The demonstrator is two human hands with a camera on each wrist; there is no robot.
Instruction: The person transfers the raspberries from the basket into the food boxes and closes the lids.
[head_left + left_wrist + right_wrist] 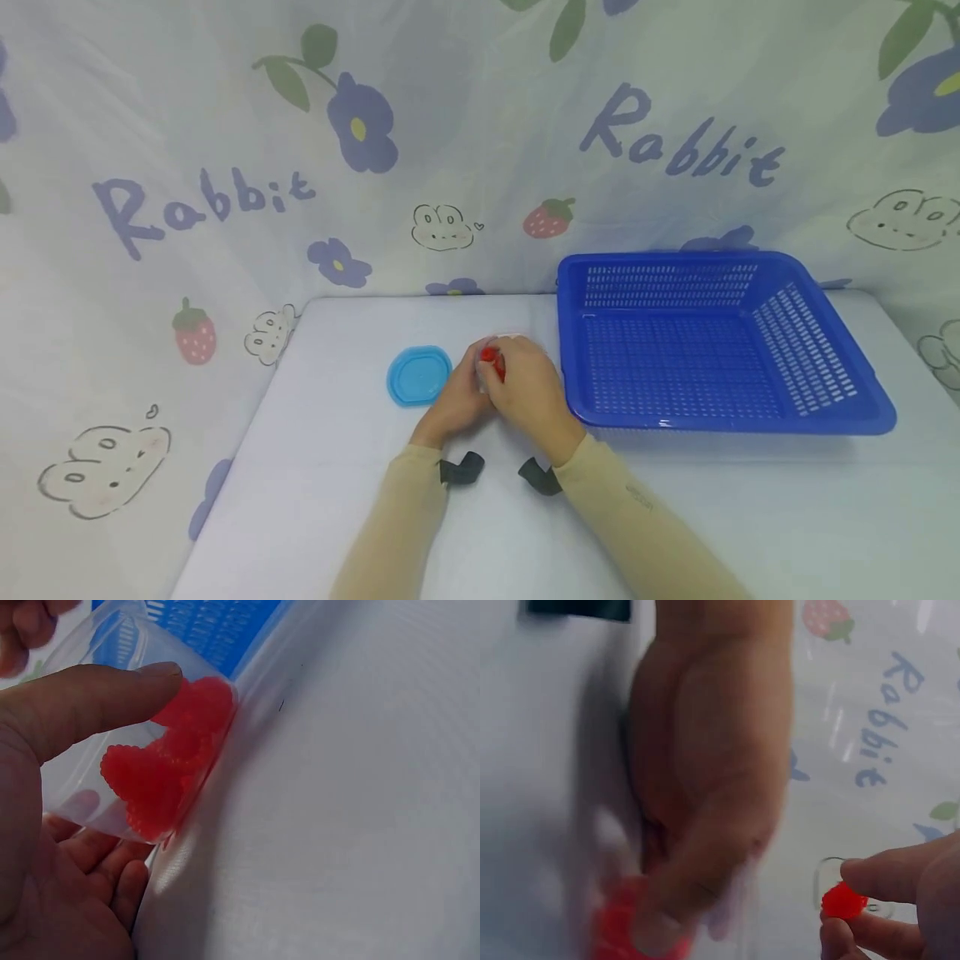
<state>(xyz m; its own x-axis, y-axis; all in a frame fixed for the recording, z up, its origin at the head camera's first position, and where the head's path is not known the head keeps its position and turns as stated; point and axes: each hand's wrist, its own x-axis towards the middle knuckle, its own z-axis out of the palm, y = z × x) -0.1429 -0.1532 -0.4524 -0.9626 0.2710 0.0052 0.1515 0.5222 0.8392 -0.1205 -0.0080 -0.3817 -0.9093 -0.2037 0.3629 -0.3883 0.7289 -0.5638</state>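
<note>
My left hand (457, 403) holds a clear plastic cup (82, 761) at the table, its thumb across the cup's side in the left wrist view. Inside, several bumpy red raspberry-like pieces (157, 776) lie at the bottom. Over the cup's mouth, my right hand (531, 393) pinches one small bumpy red piece (844, 901) between thumb and fingers. In the head view both hands cover most of the cup. A pale edge (512, 336) shows just behind the right hand; what it belongs to is hidden.
Left of the hands lies a shallow light blue lid or dish (420, 377). A large blue plastic basket (573, 350) with slotted walls stands close on the right. Behind the white table (300, 500) hangs a printed cloth (465, 100).
</note>
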